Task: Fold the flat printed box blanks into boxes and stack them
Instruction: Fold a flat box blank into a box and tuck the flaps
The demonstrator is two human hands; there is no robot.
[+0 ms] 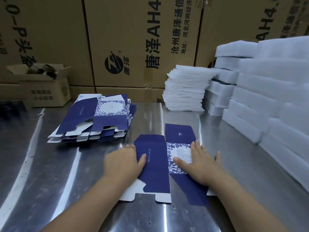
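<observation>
One flat box blank [156, 166], dark blue with a white floral panel, lies on the steel table [50, 173] in front of me. My left hand [122, 160] lies on its left edge with the thumb on the blue panel and the fingers over the edge. My right hand [199, 162] presses flat on the floral panel, fingers spread. A pile of more flat blanks [95, 118] sits at the back left of the table. No folded box is in view.
White foam sheets are stacked at the back [185, 88], and thicker foam blocks [267, 91] fill the right side. Large printed cartons [133, 39] form a wall behind. A small open carton [45, 84] stands at the back left.
</observation>
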